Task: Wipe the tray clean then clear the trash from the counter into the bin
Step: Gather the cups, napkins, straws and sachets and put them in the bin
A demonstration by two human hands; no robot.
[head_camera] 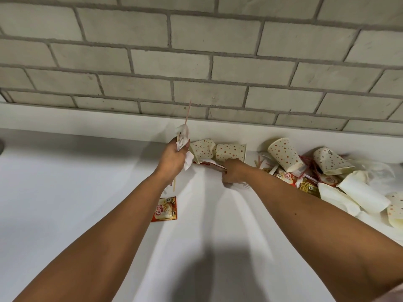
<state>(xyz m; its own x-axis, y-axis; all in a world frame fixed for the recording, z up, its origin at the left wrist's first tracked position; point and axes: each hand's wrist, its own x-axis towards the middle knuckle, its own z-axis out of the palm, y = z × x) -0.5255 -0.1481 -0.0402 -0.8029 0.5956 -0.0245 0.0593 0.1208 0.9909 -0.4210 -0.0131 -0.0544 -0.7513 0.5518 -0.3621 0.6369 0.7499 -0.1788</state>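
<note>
My left hand [173, 156] is raised over the white counter [65, 192] and grips a bunch of trash: crumpled white tissue [182, 134] and thin stir sticks [188, 112] that poke up and down from the fist. My right hand [233, 173] rests on the counter with curled fingers and pinches a red-and-white sachet wrapper [210, 163]. Just behind it, two dotted paper cups [230, 151] lie on their sides by the wall. A Coffee mate sachet [164, 209] lies flat under my left forearm. No tray or bin is visible.
A heap of trash [327, 182] fills the counter's right side: dotted and plain paper cups, creamer sachets, red stirrers and clear plastic. A grey brick wall [196, 62] stands behind the counter. A dark object shows at the far left edge [1, 147].
</note>
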